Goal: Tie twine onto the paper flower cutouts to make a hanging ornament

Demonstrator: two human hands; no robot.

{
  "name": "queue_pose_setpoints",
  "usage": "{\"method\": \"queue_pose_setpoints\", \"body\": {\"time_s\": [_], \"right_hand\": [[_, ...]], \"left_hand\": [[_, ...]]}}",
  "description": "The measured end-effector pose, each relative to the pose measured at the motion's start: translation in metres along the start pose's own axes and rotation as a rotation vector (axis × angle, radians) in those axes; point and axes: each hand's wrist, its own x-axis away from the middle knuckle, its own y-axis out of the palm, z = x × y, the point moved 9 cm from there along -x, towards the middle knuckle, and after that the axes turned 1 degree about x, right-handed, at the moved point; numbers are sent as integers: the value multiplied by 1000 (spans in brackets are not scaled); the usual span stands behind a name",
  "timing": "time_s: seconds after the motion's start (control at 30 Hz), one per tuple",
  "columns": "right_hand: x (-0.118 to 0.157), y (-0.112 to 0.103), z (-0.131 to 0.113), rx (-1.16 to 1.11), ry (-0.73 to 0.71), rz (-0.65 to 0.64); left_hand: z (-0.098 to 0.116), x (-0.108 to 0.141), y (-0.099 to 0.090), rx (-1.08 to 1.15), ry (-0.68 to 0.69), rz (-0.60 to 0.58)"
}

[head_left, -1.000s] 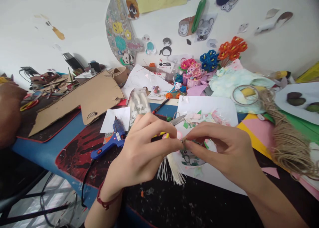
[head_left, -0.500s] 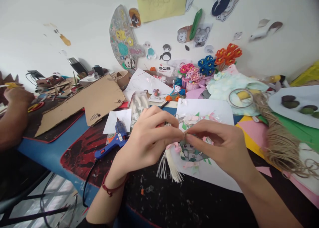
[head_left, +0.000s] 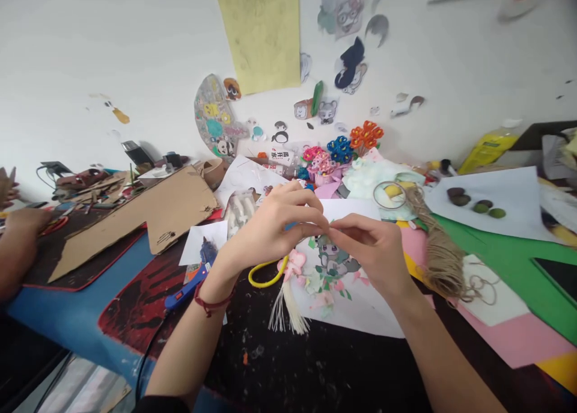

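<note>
My left hand and my right hand meet fingertip to fingertip over a white sheet. Both are closed in a pinch; whatever lies between the fingertips is too small to make out. Just below them is a cartoon figure cutout with grey-green colouring. Small pink and green paper bits lie around it. Left of these sit a pink flower shape and a cream tassel. A yellow loop shows under my left hand, partly hidden.
A blue glue gun rests left of my left forearm, its cord trailing down. Cut cardboard lies farther left, near another person's hand. Twine and coloured sheets lie right. Yarn flowers stand at the back.
The view has shifted, showing more of the wall and the right side. My hands stay pinched together. The yellow loop and pink flower shape are now more exposed.
</note>
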Motion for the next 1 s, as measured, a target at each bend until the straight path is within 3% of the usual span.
{"method": "queue_pose_setpoints", "body": {"time_s": [0.5, 1.0], "right_hand": [[-4, -25, -2, -84, -26, 130], [-6, -28, 3, -12, -66, 177]], "left_hand": [[8, -44, 5, 84, 160, -154], [-10, -48, 9, 206, 180, -223]]}}
